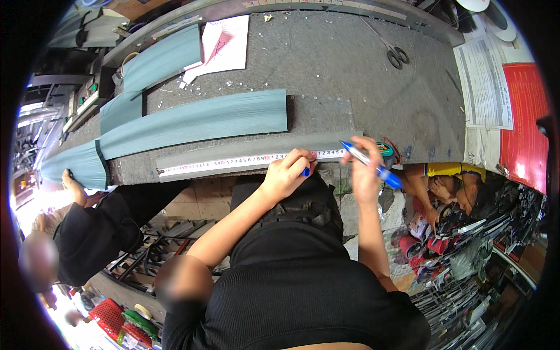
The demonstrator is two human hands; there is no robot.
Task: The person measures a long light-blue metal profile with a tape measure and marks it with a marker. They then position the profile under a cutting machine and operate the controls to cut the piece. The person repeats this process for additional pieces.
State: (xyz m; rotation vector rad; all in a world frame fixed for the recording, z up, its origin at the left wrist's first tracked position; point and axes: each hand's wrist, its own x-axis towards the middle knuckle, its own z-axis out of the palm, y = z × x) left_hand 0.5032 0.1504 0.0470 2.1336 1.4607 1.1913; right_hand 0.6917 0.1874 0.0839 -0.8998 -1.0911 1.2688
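Black ribbed shirt on my own torso lies nearest in the head view. My left grip is pinched closed around a small blue cap, its fingers over the white tape-measure blade, which stretches along a grey strip at the tabletop's near edge. My right grip is closed around a blue-and-white marker, near the teal tape-measure case. Blue-green pleated fabric lies beyond.

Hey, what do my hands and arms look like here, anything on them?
Your left hand and right hand are gloveless, without visible watch or bracelet. Your forearms are bare; higher up are the sleeves of your black top.
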